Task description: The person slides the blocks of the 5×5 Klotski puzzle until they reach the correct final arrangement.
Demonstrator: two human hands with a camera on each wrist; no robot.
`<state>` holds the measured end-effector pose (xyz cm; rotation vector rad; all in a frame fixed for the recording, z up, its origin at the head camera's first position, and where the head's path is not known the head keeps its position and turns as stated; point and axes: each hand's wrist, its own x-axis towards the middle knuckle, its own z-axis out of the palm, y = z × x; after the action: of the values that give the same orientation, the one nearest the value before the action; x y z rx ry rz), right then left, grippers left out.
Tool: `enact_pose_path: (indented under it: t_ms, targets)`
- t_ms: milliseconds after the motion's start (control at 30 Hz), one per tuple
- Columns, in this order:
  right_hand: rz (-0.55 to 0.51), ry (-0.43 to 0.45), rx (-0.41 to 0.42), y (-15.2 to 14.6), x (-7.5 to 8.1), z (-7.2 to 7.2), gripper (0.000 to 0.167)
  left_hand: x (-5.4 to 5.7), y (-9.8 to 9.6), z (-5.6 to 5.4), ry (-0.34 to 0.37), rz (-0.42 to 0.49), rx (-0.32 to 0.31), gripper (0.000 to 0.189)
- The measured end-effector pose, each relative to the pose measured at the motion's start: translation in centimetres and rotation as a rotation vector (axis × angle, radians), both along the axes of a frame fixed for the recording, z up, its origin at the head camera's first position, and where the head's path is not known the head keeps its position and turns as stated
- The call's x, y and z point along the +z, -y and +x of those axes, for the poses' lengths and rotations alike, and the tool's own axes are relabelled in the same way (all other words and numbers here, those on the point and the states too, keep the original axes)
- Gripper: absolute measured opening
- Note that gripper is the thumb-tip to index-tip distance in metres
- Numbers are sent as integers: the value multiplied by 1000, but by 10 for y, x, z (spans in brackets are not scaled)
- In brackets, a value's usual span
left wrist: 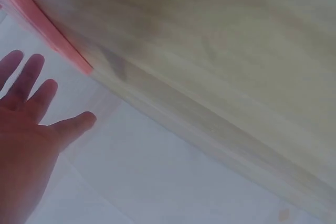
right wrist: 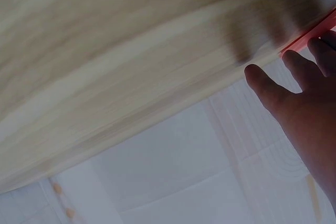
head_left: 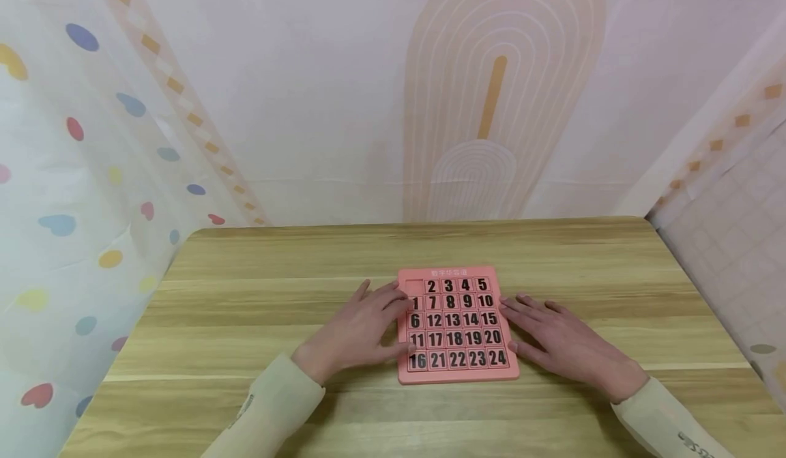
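A pink number sliding puzzle [head_left: 457, 377] lies flat on the wooden table, its tiles printed in black from 1 to 24. Its top-left cell shows bare pink, with tile 1 [head_left: 415, 303] just below. At the puzzle's left side, my left hand [head_left: 353, 332] has its fingers spread, a fingertip over the edge by tile 1 and the thumb near tile 11. My right hand [head_left: 571, 345] lies along the opposite side, fingertips at the right rim, thumb lower down. Both wrist views catch only a strip of the pink frame beyond the extended fingers.
The wooden table [head_left: 276, 260] ends at a back edge against a pale curtain [head_left: 307, 103] with arch patterns. Spotted cloth [head_left: 61, 260] hangs at the left, and a paler patterned sheet [head_left: 731, 219] at the right.
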<state>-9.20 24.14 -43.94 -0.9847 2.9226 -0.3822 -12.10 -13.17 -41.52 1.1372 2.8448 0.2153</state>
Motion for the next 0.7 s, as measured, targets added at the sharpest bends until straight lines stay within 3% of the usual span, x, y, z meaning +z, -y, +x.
enact_pose_path:
  t_ms: [367, 700]
  targets:
    - [1, -10, 1, 0, 0, 0, 60, -4, 8, 12, 79, 11, -10, 84]
    - [7, 3, -7, 1, 2, 1, 59, -7, 11, 12, 72, 14, -32, 82]
